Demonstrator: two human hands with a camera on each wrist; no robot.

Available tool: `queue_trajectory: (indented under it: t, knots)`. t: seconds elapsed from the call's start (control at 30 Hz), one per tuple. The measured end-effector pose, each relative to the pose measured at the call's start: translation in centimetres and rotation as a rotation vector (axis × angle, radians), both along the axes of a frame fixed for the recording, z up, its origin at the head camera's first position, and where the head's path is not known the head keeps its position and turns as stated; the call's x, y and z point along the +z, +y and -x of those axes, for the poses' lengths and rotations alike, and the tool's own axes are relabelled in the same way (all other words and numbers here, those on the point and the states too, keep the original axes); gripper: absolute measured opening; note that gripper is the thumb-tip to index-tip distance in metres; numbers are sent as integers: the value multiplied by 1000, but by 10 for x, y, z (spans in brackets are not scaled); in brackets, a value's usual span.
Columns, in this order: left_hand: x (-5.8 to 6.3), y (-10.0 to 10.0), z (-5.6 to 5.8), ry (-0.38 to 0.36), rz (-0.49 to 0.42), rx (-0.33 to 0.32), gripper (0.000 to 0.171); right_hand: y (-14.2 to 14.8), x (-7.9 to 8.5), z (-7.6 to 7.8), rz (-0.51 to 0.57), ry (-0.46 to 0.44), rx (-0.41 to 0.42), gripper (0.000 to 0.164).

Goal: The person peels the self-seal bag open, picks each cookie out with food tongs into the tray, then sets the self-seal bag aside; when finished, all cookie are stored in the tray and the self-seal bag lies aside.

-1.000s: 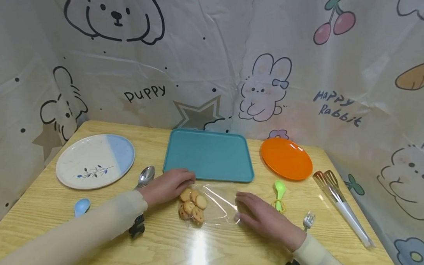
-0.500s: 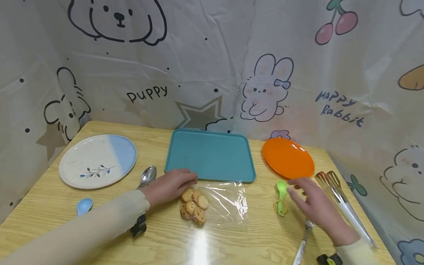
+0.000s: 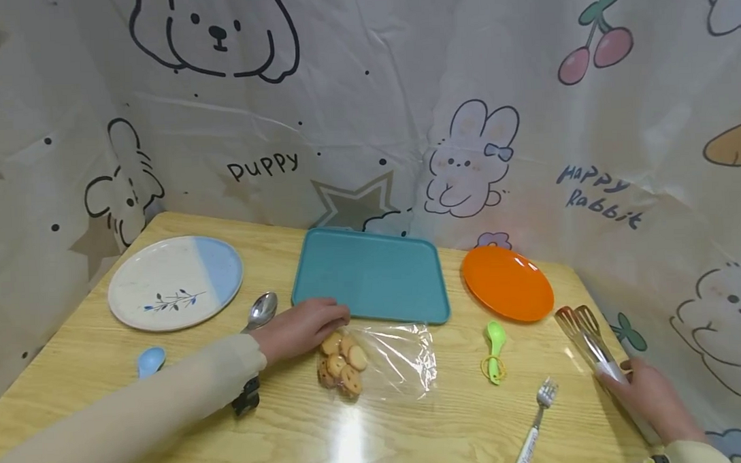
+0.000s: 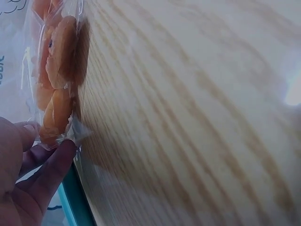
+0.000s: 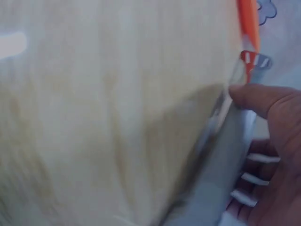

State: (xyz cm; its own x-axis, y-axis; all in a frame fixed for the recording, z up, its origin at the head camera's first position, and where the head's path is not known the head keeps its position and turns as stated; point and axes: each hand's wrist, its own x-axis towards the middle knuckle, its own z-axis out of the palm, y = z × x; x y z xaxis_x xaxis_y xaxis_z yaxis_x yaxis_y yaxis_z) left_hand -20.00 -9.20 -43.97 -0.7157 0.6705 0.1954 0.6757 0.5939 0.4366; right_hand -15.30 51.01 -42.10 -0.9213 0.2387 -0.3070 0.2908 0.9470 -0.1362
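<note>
My left hand (image 3: 304, 326) pinches the near-tray corner of a clear plastic bag of cookies (image 3: 343, 363). The left wrist view shows the thumb and fingers on that corner, with round cookies (image 4: 61, 52) stacked behind the film. At the table's right edge my right hand (image 3: 648, 395) holds metal tongs (image 3: 617, 369) with slotted heads partway along. In the right wrist view the thumb (image 5: 251, 96) lies on one side of the blurred tongs (image 5: 211, 174) and the fingers curl on the other. The lower end of the tongs is partly hidden by the hand.
Behind the bag lies a teal tray (image 3: 372, 276). An orange plate (image 3: 508, 283) is back right, a white-and-blue plate (image 3: 164, 286) back left. A green spoon (image 3: 495, 350), fork (image 3: 538, 416), metal spoon (image 3: 263, 309) and blue spoon (image 3: 151, 360) lie around.
My right hand has left the bag's open end, passed over the green spoon and fork, and taken hold of the tongs. The left hand stays at the bag's corner.
</note>
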Motion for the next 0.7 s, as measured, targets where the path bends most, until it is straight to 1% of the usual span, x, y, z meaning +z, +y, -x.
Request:
queue_trajectory:
  t: [0.1, 0.2, 0.23, 0.33, 0.4, 0.43, 0.47, 0.5, 0.57, 0.63, 0.7]
  knots:
    - [2, 1, -1, -1, -4, 0, 14, 3, -8, -2, 28, 57, 26, 82]
    - [4, 2, -1, -7, -8, 5, 14, 5, -7, -5, 33, 137, 59, 63]
    - [4, 2, -1, -6, -7, 5, 14, 5, -4, -6, 35, 165, 60, 58]
    - [5, 3, -2, -14, -3, 2, 14, 2, 10, -15, 25, 303, 72, 51]
    - [4, 3, -2, -14, -2, -2, 14, -6, 23, -20, 17, 394, 75, 52]
    - [4, 3, -2, -15, -1, 0, 15, -13, 31, -23, 7, 426, 80, 51]
    - [4, 3, -2, -20, -2, 2, 15, -21, 37, -24, 1, 458, 104, 50]
    - [4, 3, -2, -24, -1, 4, 15, -31, 45, -25, 9, 451, 122, 52]
    - [3, 2, -2, -32, 0, 11, 15, -52, 58, -26, 34, 432, 204, 52]
    - [3, 1, -3, -38, 5, 21, 15, -74, 65, -27, 93, 389, 312, 48]
    - [2, 2, -2, -35, 6, 22, 15, -95, 69, -28, 156, 339, 413, 45]
